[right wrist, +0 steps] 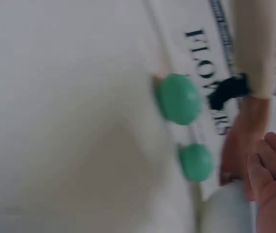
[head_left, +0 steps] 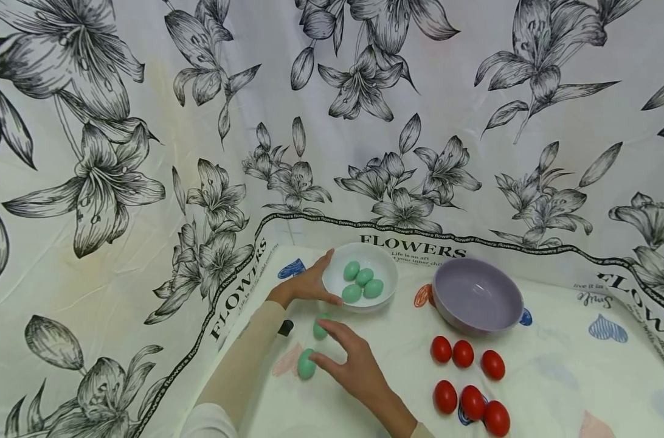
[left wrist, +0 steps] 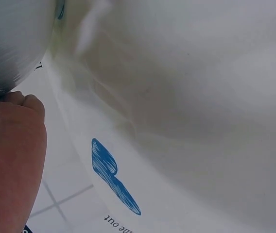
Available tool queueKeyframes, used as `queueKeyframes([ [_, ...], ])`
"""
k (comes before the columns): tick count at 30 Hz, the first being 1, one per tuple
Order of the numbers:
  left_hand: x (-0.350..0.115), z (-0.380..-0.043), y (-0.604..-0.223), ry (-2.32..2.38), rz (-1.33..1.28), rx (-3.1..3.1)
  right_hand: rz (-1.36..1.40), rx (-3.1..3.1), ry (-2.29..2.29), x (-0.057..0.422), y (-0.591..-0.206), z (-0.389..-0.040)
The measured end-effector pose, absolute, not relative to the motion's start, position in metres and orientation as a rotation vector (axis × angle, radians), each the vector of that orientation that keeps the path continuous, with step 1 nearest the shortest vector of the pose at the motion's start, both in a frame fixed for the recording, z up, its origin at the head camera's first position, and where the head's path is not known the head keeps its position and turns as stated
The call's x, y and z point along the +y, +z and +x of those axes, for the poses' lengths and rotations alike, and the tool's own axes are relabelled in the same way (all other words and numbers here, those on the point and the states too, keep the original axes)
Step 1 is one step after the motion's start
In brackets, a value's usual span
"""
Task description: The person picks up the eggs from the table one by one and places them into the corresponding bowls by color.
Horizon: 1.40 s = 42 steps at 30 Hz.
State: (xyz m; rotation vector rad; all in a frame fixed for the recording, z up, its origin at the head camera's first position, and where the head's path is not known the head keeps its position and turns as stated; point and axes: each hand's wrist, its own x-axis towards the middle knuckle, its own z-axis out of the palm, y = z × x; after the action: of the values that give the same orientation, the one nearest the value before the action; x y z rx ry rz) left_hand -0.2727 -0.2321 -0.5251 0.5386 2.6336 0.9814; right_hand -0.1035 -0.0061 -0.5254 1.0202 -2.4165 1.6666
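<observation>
A white bowl (head_left: 389, 286) with several green eggs (head_left: 365, 277) in it stands left of centre in the head view. My left hand (head_left: 307, 282) holds its left side, thumb at the near side and fingers toward the far side; the left wrist view shows the fingers against the bowl (left wrist: 16, 43). Two more green eggs lie on the cloth, one farther (head_left: 320, 329) and one nearer (head_left: 306, 365). Over them my right hand (head_left: 356, 368) reaches with thumb and fingers spread, nothing held. In the right wrist view both loose eggs (right wrist: 179, 99) appear apart from its fingers.
A purple bowl (head_left: 477, 295) stands to the right of the white one. Several red eggs (head_left: 463, 353) lie in two rough rows on the cloth in front of it. The printed floral cloth (head_left: 397, 340) covers the table and rises behind and at the left.
</observation>
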Motion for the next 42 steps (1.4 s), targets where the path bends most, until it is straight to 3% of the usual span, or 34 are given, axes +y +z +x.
queueKeyframes([
  [11,-0.233,-0.272,-0.529,0.997,0.501,2.623,1.187,-2.627,1.513,-0.021,-0.584,-0.099],
  [23,-0.231,-0.27,-0.527,1.015,0.487,2.623,1.122,-2.636,1.408,-0.029,-0.586,-0.099],
  [34,-0.232,-0.272,-0.526,0.993,0.514,2.624,0.93,-2.585,1.634,-0.001,-0.533,-0.118],
  [42,-0.232,-0.276,-0.527,1.019,0.511,2.621,0.75,-2.374,1.728,0.03,-0.48,-0.158],
])
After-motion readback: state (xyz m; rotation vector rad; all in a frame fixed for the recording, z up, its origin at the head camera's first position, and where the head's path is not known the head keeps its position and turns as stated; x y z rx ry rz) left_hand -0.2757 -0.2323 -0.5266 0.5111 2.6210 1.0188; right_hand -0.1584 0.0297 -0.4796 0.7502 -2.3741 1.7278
